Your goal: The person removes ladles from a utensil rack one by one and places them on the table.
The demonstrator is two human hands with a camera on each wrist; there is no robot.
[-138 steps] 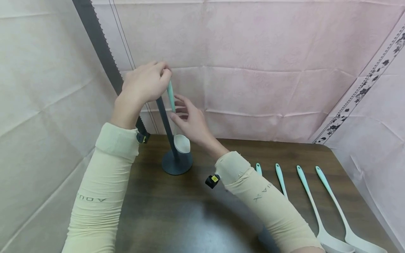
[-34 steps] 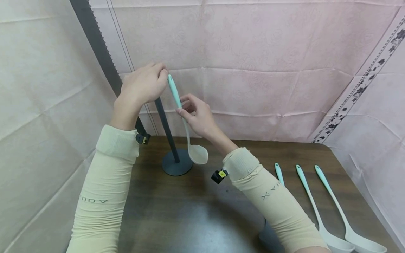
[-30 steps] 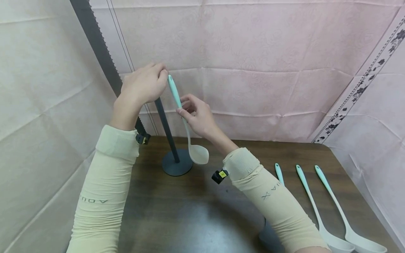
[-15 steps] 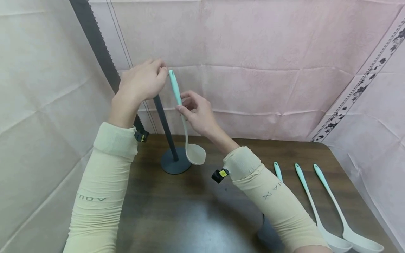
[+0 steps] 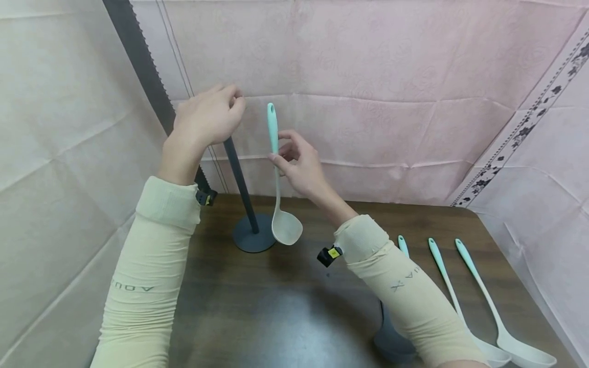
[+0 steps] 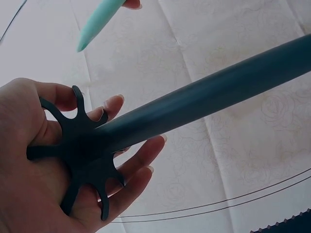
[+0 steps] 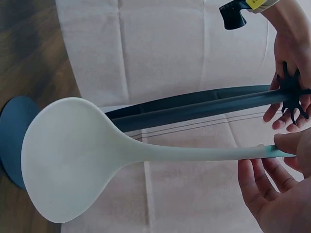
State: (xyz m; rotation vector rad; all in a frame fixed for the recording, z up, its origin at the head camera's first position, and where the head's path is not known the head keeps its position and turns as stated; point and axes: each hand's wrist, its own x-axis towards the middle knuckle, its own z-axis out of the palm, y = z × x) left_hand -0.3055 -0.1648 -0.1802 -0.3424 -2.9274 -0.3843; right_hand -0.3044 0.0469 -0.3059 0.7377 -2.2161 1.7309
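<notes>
A dark blue utensil stand point(image 5: 241, 186) rises from a round base, its top gripped by my left hand point(image 5: 209, 115). In the left wrist view, the fingers curl around its crown of hooks point(image 6: 87, 150). My right hand point(image 5: 301, 163) pinches a ladle point(image 5: 287, 228) between thumb and fingers, where the mint handle meets the pale neck. It hangs nearly upright, bowl down, just right of the stand. The handle's holed end points up, apart from the left hand. In the right wrist view, the back of the bowl point(image 7: 68, 155) faces the camera, partly covering the stand's base point(image 7: 14, 138).
At the right of the brown wooden table point(image 5: 257, 317) lie more mint-handled utensils, among them one with a wide pale head point(image 5: 526, 352). A dark object point(image 5: 391, 340) shows partly under the right sleeve. Pale cloth point(image 5: 368, 128) hangs behind and at both sides.
The right hand has carried the ladle rightward, away from the stand's top; its handle end earlier was beside the left hand. The left hand keeps its grip on the stand.
</notes>
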